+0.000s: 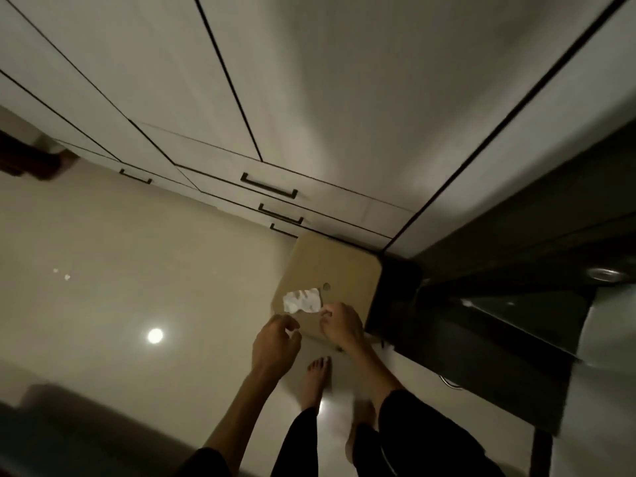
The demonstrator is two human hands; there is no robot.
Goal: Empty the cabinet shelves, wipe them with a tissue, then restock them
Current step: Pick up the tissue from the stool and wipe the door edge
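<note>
A crumpled white tissue lies or hangs over the top of a tan square stool that stands on the floor by the cabinets. My right hand has its fingertips pinching the tissue's right edge. My left hand hovers just left of it, fingers loosely curled, holding nothing. Tall white cabinet doors rise ahead, all closed, so no shelves show.
Below the doors are drawers with dark bar handles. A dark glossy counter or unit fills the right side. My bare feet stand on the shiny beige floor. A dark object sits at the far left.
</note>
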